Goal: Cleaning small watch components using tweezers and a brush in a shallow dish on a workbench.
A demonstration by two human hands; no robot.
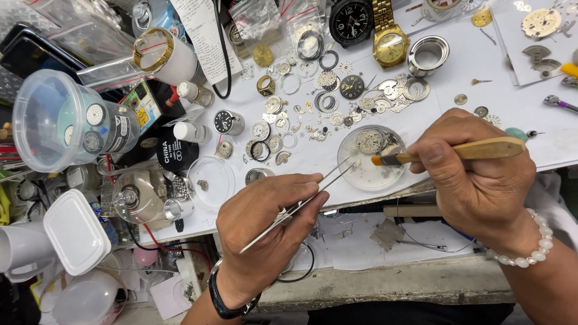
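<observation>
nearest, left hand (265, 232) pinched shut on tweezers (301, 201), tips angled up into the small round dish (372, 157), likely to steady a tiny part. right hand (475, 174) wrapped around a wooden brush (448, 152), orange collar and dark bristles touching down at the dish, beside the metal disc (369, 141) lying inside. just beyond, white work sheet (457, 72) littered with gears, rings and dials, all within easy reach. further up, gold watch (390, 42) beside black watch (351, 21) and a steel ring (428, 55). off left, clear plastic tub (60, 120) and crowded clutter.
</observation>
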